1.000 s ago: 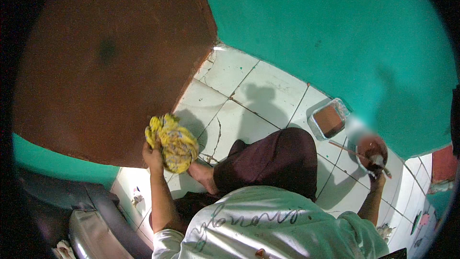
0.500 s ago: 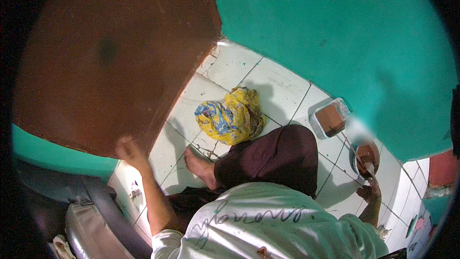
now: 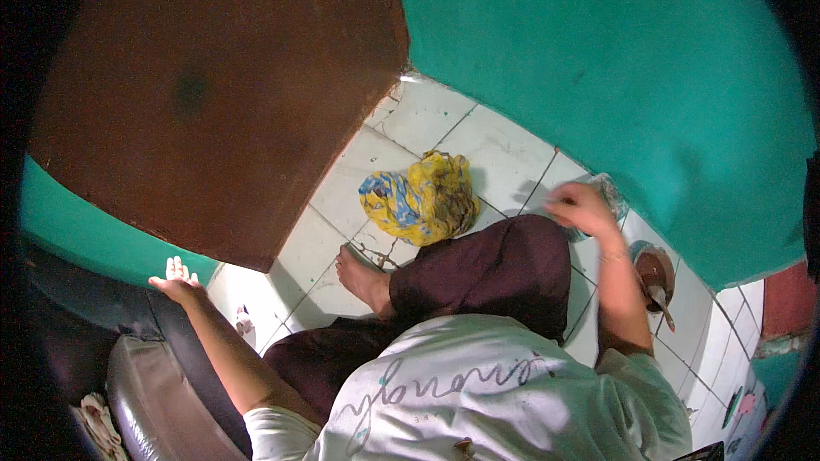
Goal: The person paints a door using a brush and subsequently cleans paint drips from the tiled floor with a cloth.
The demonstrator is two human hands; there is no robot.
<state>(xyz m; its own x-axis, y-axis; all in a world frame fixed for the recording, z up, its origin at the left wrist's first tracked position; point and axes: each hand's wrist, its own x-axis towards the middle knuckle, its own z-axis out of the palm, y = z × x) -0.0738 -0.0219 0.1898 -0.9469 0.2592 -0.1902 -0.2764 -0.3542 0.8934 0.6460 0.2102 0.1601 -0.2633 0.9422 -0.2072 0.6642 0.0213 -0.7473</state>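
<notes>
Resting on the white tiled floor (image 3: 512,154) close by the green wall (image 3: 589,60), the clear tray (image 3: 608,192) is partly covered from view by the right hand (image 3: 582,209), whose fingers look loosely bent; I cannot tell whether they grip anything or touch the tray, and what lies inside it is hidden. For a clean reach, coming down from above with thumb and fingers on opposite sides of the rim would likely serve better than a pull at 1 edge, which could tip it. The right forearm passes just beside the bowl (image 3: 651,261), its inside brown, and the brush (image 3: 664,306) leans in it with the handle out over the rim, so keeping the elbow lifted should spare a knock or a smear. The left hand (image 3: 178,280) is open and bare, palm up, near the lower edge of the brown panel (image 3: 222,128) and well apart from the tray; it seems free to help steady things. Between the 2 hands, the crumpled yellow and blue cloth (image 3: 427,201) lies on the tiles, just ahead of the bent knee (image 3: 512,265) and bare foot (image 3: 366,277), apparently within easy reach.
</notes>
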